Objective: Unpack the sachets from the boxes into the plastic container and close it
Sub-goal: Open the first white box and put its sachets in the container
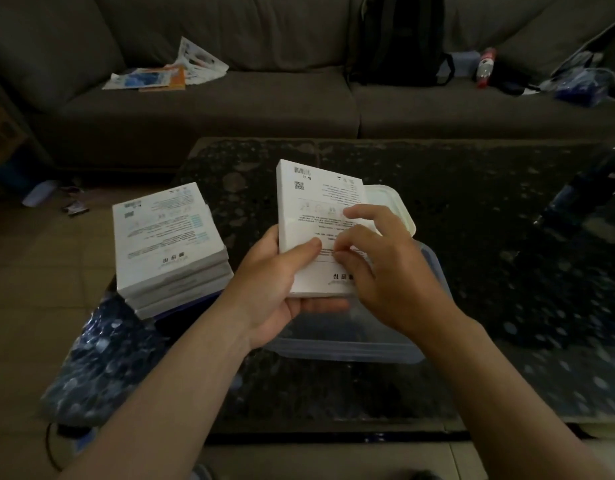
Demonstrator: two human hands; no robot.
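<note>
I'm at the box-opening step, my left hand (pixel 275 289) gripping a box (pixel 320 199) above the plastic container (pixel 347 348) on the worktop (pixel 472 237), my right hand (pixel 385 271) pinching at its face, and next I reckon the flap needs prising up.

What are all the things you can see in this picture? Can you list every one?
held box: one, white, above the container
stacked boxes: about four, white, table's left side
plastic container: one, clear with a bluish rim, on the table under the hands
lid: one, pale, on the table behind the held box
table: one, dark and speckled, in front of the sofa
sofa: one, grey-brown, at the back
papers: a loose pile, white, blue and orange, sofa's left seat
backpack: one, black, on the sofa
bottle: one, clear with red, beside the backpack
bag: one, blue, sofa's right end
left hand: holds the held box's near left corner
right hand: curled fingers on the held box's front
</note>
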